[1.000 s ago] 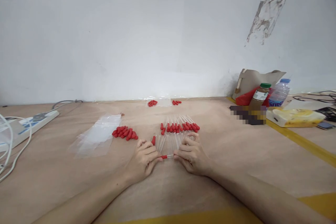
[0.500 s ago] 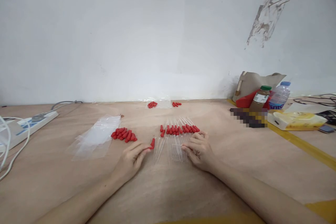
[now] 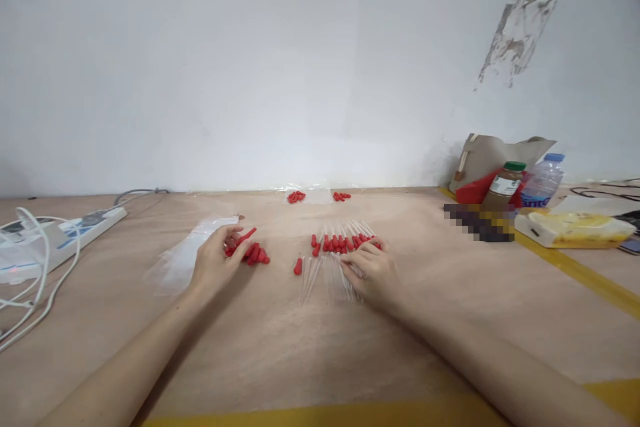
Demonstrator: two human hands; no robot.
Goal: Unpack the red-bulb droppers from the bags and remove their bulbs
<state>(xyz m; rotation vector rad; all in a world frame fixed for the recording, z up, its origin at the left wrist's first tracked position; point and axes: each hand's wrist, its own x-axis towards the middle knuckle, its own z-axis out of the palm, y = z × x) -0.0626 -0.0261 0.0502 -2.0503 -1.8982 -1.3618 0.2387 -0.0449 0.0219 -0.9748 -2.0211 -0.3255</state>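
Observation:
My left hand [image 3: 213, 260] is at a pile of red rubber dropper bulbs [image 3: 257, 254], its thumb and fingers closed around a red dropper bulb [image 3: 247, 235] that sticks up at a slant. A single bulb [image 3: 298, 267] lies on the table beside several clear dropper tubes [image 3: 311, 280]. Over more clear tubes [image 3: 333, 283], my right hand [image 3: 373, 273] is pinched, with what looks like a thin clear tube at its fingertips. Just beyond it lies a row of droppers [image 3: 337, 244] with red bulbs on, tubes pointing away; my right fingers cover the row's right end.
Clear plastic bags [image 3: 187, 250] lie left of the pile. Two small groups of red bulbs [image 3: 296, 197] are near the wall on clear plastic. A power strip [image 3: 65, 243] with white cables is at left. Bottles [image 3: 503, 187], a bag [image 3: 487, 153] and a tissue pack [image 3: 575, 228] stand right.
My left hand has let go of one red bulb beside the clear tubes and moved left to the pile. My right hand has shifted slightly over the tubes; the view has turned a little left.

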